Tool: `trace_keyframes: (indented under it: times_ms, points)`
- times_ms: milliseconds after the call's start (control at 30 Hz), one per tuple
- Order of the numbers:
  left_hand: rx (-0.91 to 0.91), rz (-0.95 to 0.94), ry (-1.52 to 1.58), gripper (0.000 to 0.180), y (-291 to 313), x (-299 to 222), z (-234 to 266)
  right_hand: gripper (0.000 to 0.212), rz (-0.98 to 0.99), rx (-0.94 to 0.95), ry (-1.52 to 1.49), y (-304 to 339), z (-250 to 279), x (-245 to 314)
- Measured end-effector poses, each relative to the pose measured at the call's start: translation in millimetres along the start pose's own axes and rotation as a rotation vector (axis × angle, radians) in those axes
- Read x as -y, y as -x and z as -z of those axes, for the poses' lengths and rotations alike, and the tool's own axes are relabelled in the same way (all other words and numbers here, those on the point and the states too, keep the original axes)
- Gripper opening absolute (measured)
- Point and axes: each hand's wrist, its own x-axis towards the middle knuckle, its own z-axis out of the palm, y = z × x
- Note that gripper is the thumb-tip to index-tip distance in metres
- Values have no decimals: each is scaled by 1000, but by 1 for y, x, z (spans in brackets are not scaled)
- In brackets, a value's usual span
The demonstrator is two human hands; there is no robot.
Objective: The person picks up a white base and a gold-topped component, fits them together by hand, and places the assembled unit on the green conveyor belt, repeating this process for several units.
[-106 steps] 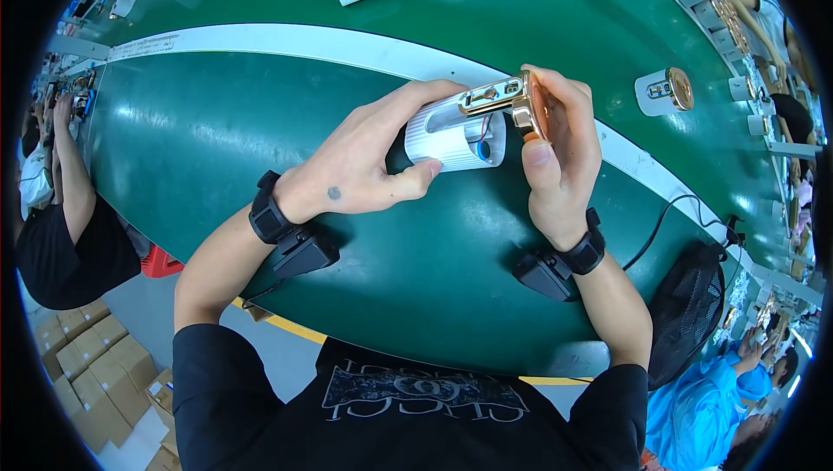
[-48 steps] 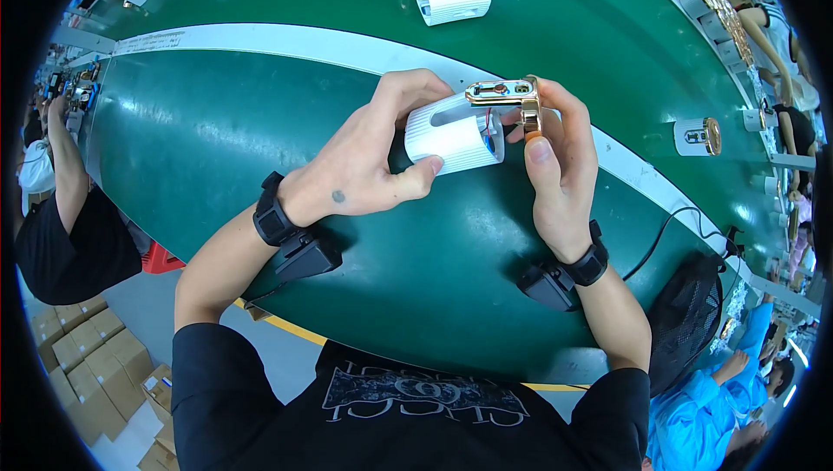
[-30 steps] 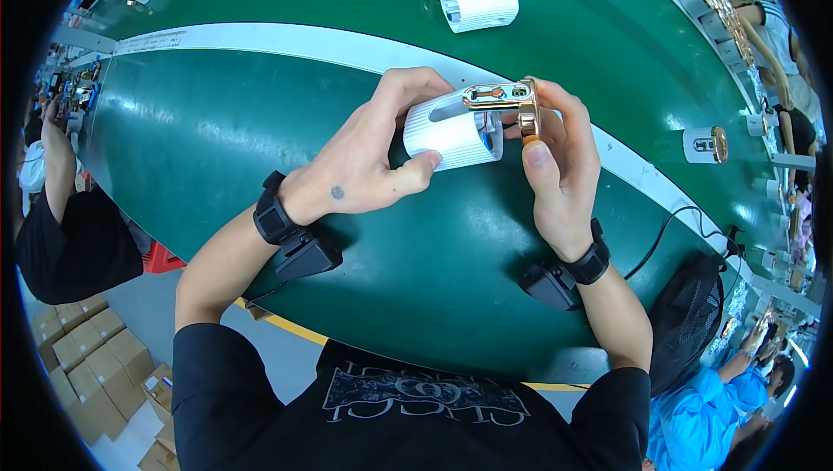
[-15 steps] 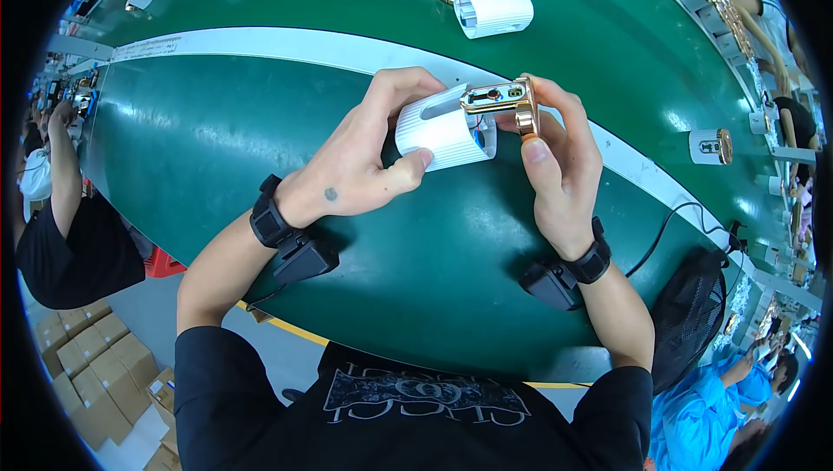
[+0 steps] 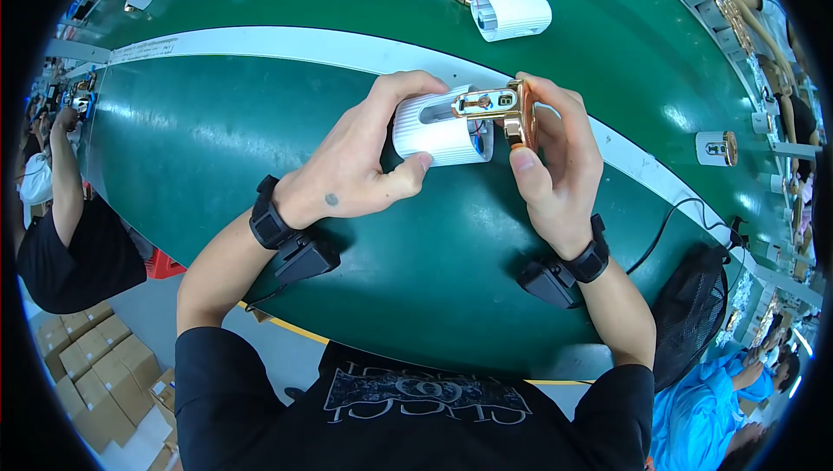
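Note:
A white ribbed plastic housing [image 5: 438,137] lies on its side in my left hand [image 5: 351,163], thumb on the near side and fingers over the far side. Its open end points right, and a long slot runs along its top. My right hand [image 5: 560,158] pinches a gold-rimmed end cap [image 5: 522,117] between thumb and fingers. From the cap a narrow gold-framed panel [image 5: 486,104] reaches left into the slot's mouth. Thin wires and a bluish part show inside the housing's open end, between the two pieces. Most of my right fingers are hidden behind the cap.
Another white housing [image 5: 514,13] with a gold cap beside it lies beyond the pale strip [image 5: 260,39]. A capped unit [image 5: 716,149] stands at the right. A black mesh bag [image 5: 690,319] and a cable sit near my right arm. Co-workers are at both sides; cartons [image 5: 104,367] stack lower left.
The gold cap and its panel have moved slightly left, the panel now overlapping the slot's end. My left hand barely moved. The housing beyond the strip has shifted right.

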Motion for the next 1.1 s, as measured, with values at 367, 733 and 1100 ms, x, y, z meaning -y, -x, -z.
trace_keyframes:
  times_ms: [367, 733, 1100]
  points:
    - [28, -153, -142, 66, -7, -3, 3, 59, 98, 180, 189, -4, 3, -1]
    - [37, 107, 269, 69, -6, -27, -13, 68, 158, 228, 325, -8, 4, -4]
    - [-40, 600, 920, 68, -6, -39, -20, 102, 157, 190, 285, -3, -12, -1]
